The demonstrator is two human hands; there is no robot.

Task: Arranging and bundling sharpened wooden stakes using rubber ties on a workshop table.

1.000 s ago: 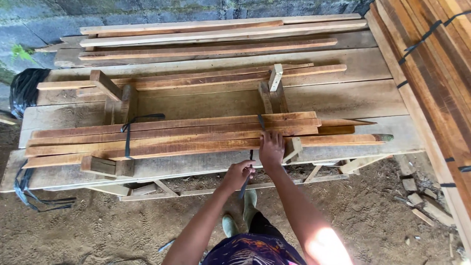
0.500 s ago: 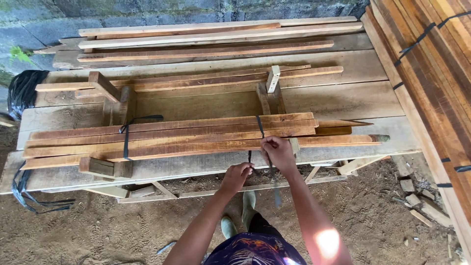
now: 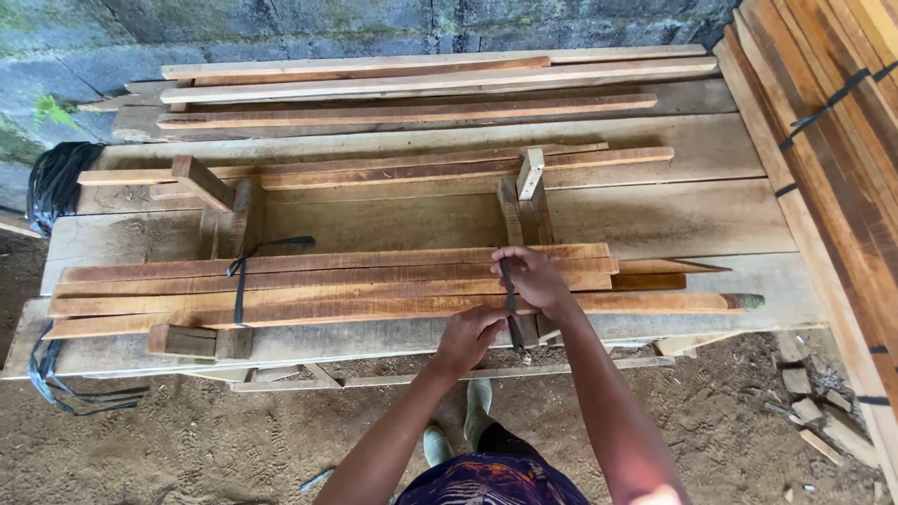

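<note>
A bundle of long wooden slats (image 3: pixel 355 281) lies across short wooden supports on a plank table (image 3: pixel 655 220). A black strap (image 3: pixel 510 304) runs over the bundle's right part. My right hand (image 3: pixel 533 278) rests on top of the slats, fingers pinching this strap. My left hand (image 3: pixel 470 339) is below the bundle's front edge, gripping the strap's lower end. A second black strap (image 3: pixel 240 281) is tied around the bundle's left part.
More slats (image 3: pixel 421 84) lie at the table's back by a stone wall. A strapped stack of boards (image 3: pixel 832 122) slopes along the right. A black bag (image 3: pixel 56 182) sits far left; loose strap (image 3: pixel 47 383) hangs at the front left. Wood offcuts (image 3: pixel 814 411) litter the dirt floor.
My right hand has shifted slightly up onto the slats along the strap. My left hand has stayed just under the bundle's front edge.
</note>
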